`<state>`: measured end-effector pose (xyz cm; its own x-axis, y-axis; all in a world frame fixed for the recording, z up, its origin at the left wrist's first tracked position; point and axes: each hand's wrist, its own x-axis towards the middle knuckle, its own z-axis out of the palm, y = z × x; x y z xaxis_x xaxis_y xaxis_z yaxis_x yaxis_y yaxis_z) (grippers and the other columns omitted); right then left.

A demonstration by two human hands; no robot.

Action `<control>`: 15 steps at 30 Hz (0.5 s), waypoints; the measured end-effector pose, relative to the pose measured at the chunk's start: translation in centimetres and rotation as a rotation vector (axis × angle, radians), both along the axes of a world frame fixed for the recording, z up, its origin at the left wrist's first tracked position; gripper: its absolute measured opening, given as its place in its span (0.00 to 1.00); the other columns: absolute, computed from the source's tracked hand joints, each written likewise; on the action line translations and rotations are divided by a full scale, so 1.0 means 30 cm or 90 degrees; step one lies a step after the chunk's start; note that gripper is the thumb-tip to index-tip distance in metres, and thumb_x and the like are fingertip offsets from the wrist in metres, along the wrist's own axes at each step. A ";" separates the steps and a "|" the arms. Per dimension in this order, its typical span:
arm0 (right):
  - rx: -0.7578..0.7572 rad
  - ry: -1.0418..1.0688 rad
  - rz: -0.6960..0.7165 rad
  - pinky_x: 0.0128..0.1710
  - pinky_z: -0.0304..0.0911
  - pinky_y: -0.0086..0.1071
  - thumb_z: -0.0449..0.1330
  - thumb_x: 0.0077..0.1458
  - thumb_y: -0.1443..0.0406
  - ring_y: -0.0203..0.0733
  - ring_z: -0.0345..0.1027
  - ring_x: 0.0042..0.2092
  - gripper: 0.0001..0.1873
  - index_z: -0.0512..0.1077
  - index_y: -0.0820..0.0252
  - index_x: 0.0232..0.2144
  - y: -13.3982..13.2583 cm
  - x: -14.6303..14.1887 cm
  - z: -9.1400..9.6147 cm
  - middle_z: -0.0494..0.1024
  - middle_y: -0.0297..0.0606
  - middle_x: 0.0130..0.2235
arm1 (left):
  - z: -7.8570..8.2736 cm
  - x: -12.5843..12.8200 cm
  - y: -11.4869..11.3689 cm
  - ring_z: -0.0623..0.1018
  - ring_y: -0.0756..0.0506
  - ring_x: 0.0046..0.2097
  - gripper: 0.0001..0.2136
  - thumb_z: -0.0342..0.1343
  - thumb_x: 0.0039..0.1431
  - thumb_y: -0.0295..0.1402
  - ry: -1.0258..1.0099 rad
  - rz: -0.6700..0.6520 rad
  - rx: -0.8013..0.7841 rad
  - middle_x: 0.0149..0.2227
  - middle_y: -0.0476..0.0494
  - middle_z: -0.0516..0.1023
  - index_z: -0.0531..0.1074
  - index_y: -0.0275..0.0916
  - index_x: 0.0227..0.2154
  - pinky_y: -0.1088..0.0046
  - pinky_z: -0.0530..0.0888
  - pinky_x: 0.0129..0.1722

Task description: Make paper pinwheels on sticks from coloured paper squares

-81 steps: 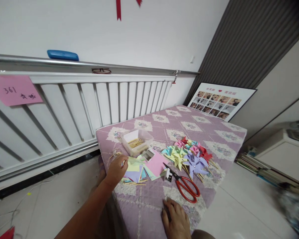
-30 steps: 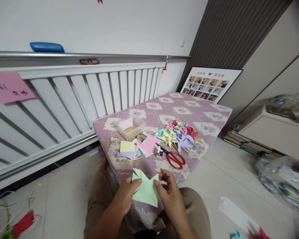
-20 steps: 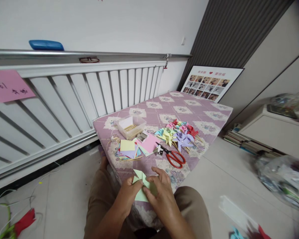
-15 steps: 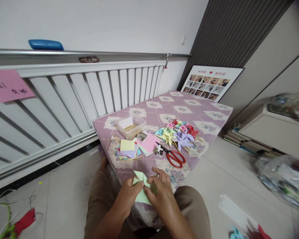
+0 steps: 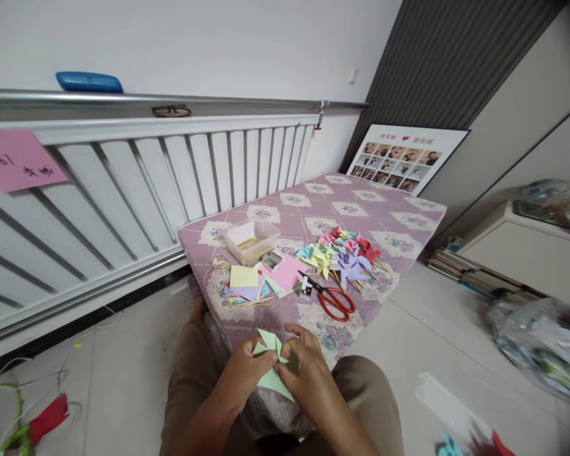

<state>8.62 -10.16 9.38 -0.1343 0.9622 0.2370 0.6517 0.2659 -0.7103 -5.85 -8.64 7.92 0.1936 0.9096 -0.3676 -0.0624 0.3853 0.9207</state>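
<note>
A light green paper pinwheel [image 5: 274, 382], partly folded, is held between my two hands over the near end of the table. My left hand [image 5: 247, 370] pinches it from the left, thumb close to the middle. On the other side my right hand [image 5: 308, 367] has thumb and index finger closed on a bent flap near the centre. The palms and fingers hide part of the paper. Beyond the hands lie red-handled scissors [image 5: 335, 304], a small black-and-white box [image 5: 306, 288], a stack of coloured paper squares [image 5: 244, 278] and pink paper [image 5: 285, 273].
Finished paper pinwheels [image 5: 346, 259] on sticks are heaped toward the right of the floral tablecloth [image 5: 351, 209]. A clear plastic box [image 5: 251, 244] holds thin sticks. Along the left runs a white radiator [image 5: 218, 164]; a framed photo board [image 5: 403, 158] leans at the far end.
My fingers have shifted slightly round the centre of the green paper, and its lower corner has swung a little downward and right. The tabletop things stay where they were.
</note>
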 end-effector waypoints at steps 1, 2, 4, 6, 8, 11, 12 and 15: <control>-0.011 0.007 0.002 0.50 0.57 0.45 0.60 0.43 0.74 0.52 0.60 0.54 0.10 0.64 0.56 0.24 0.000 -0.001 0.003 0.69 0.46 0.48 | -0.002 -0.001 0.000 0.70 0.50 0.25 0.08 0.57 0.46 0.32 0.005 -0.001 0.003 0.26 0.47 0.75 0.73 0.33 0.30 0.75 0.66 0.26; -0.022 0.017 0.004 0.50 0.57 0.44 0.60 0.44 0.73 0.52 0.60 0.54 0.09 0.64 0.56 0.24 0.000 -0.001 0.008 0.70 0.45 0.48 | -0.004 -0.002 0.000 0.70 0.50 0.25 0.08 0.57 0.46 0.32 0.008 -0.001 0.004 0.26 0.48 0.75 0.73 0.34 0.30 0.75 0.66 0.26; -0.050 0.048 0.006 0.50 0.57 0.43 0.59 0.46 0.72 0.51 0.61 0.54 0.08 0.63 0.56 0.23 0.000 0.000 0.021 0.70 0.45 0.47 | -0.007 -0.005 0.000 0.70 0.50 0.25 0.09 0.57 0.47 0.33 0.006 0.003 -0.001 0.25 0.48 0.74 0.73 0.34 0.30 0.75 0.66 0.26; -0.083 0.092 0.000 0.50 0.57 0.41 0.59 0.48 0.69 0.50 0.61 0.54 0.07 0.63 0.56 0.23 0.001 0.005 0.036 0.71 0.45 0.47 | -0.007 -0.008 -0.001 0.70 0.50 0.24 0.09 0.58 0.46 0.34 -0.003 0.010 -0.017 0.25 0.48 0.74 0.72 0.34 0.30 0.75 0.66 0.26; -0.119 0.142 -0.014 0.51 0.56 0.41 0.58 0.48 0.68 0.49 0.61 0.54 0.07 0.62 0.56 0.23 0.003 0.012 0.050 0.71 0.45 0.48 | -0.003 -0.011 -0.002 0.70 0.50 0.24 0.10 0.59 0.46 0.35 -0.017 0.017 -0.031 0.24 0.49 0.74 0.72 0.34 0.29 0.75 0.66 0.26; -0.167 0.220 -0.021 0.52 0.54 0.41 0.59 0.49 0.65 0.50 0.62 0.54 0.08 0.63 0.57 0.22 0.009 0.023 0.060 0.71 0.44 0.49 | 0.012 -0.014 -0.002 0.71 0.50 0.23 0.11 0.61 0.44 0.36 -0.038 0.015 -0.044 0.23 0.49 0.74 0.72 0.34 0.29 0.75 0.66 0.26; -0.191 0.257 -0.022 0.49 0.57 0.40 0.59 0.49 0.64 0.49 0.63 0.52 0.09 0.63 0.57 0.22 0.010 0.024 0.060 0.71 0.44 0.49 | 0.018 -0.014 -0.003 0.71 0.50 0.23 0.11 0.61 0.44 0.37 -0.041 0.013 -0.049 0.23 0.49 0.74 0.72 0.34 0.29 0.74 0.66 0.26; -0.285 0.420 -0.040 0.37 0.62 0.34 0.62 0.47 0.58 0.44 0.69 0.40 0.13 0.62 0.57 0.23 0.014 0.021 0.045 0.73 0.41 0.46 | 0.035 -0.013 -0.006 0.71 0.50 0.23 0.13 0.62 0.43 0.37 -0.046 0.009 -0.064 0.23 0.48 0.74 0.72 0.34 0.31 0.74 0.66 0.26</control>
<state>9.25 -9.75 10.72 -0.0435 0.9859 -0.1614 0.0638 -0.1585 -0.9853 -6.24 -8.83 8.98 0.2110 0.8713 -0.4430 -0.1335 0.4747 0.8700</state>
